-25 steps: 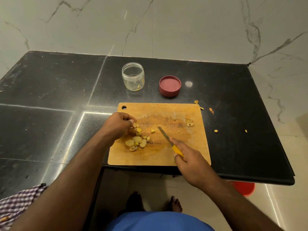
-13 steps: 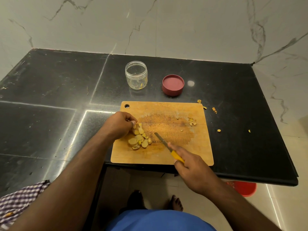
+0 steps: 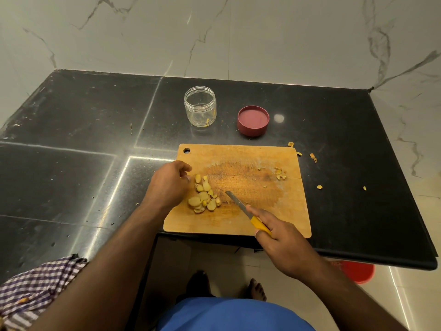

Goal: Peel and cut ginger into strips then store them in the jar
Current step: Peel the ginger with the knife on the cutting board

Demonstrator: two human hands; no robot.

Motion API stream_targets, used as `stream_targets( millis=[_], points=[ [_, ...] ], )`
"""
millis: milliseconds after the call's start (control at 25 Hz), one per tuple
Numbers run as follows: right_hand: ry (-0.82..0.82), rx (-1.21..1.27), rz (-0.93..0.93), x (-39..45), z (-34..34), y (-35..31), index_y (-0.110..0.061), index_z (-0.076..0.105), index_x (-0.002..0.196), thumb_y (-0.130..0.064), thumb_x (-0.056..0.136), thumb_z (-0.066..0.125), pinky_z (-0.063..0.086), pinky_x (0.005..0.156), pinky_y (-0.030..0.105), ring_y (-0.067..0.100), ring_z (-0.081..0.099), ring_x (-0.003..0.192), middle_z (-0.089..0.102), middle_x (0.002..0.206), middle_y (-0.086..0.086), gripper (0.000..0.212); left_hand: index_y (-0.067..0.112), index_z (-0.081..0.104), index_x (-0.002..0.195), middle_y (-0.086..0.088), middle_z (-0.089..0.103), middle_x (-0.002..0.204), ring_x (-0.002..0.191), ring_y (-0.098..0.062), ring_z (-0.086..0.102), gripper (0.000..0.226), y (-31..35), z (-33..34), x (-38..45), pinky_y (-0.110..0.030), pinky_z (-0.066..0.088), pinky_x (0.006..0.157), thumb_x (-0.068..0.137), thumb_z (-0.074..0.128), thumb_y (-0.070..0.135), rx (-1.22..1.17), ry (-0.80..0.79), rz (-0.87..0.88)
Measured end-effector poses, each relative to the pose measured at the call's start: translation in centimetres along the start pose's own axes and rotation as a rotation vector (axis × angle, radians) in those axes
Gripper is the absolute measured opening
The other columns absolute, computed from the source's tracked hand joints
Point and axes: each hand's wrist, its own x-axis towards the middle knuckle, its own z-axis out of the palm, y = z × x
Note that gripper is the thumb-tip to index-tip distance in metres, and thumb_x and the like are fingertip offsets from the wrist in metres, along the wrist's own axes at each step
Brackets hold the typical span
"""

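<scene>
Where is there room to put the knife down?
Bare board lies along its near edge, and at the back between the hole and the peel scraps. Around the ginger slices by the left hand it is crowded.

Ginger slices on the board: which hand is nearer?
Left. The left hand sits right at the ginger slices, fingertips at the pile's left edge. The right hand holds the knife to their lower right, blade tip just short of them.

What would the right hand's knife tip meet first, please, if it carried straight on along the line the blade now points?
Likely the ginger slices by the left hand; the knife in the right hand aims up-left, though it may pass just beside them.
</scene>
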Motion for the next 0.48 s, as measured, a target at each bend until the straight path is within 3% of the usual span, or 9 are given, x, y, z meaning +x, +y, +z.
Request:
stream_targets(
  millis=[200,320,480],
  points=[
    [-0.06,-0.023,-0.025,0.8,0.9,-1.0,-0.037,0.032,0.149,-0.018,0.1,0.044,0.039,0.054,0.012,-0.006,0.054,0.062,0.054,0.114,-0.012,0.054,0.027,0.059,0.136,0.002,0.063,0.114,0.093,-0.013,0.059,0.042,0.1,0.5,0.1,-0.024,0.043,0.065,0.095,0.065,0.02,0.019,-0.148,0.036],
    [-0.116,-0.037,-0.049,0.9,1.5,-1.3,-0.045,0.031,0.147,-0.024,0.1,0.044,0.045,0.055,0.027,0.009,0.057,0.063,0.063,0.114,-0.009,0.053,0.033,0.064,0.128,0.0,0.058,0.117,0.094,-0.011,0.056,0.037,0.3,0.6,0.1,-0.017,0.039,0.059,0.095,0.065,0.016,0.055,-0.174,0.05],
    [-0.099,0.005,-0.035,0.8,1.0,-1.3,-0.041,0.033,0.147,-0.021,0.1,0.045,0.043,0.056,0.016,-0.002,0.056,0.066,0.053,0.103,-0.025,0.053,0.028,0.068,0.11,0.003,0.061,0.112,0.089,-0.01,0.056,0.021,-0.3,-0.2,0.2,-0.019,0.039,0.058,0.095,0.066,0.014,0.067,-0.145,0.037]
  ],
)
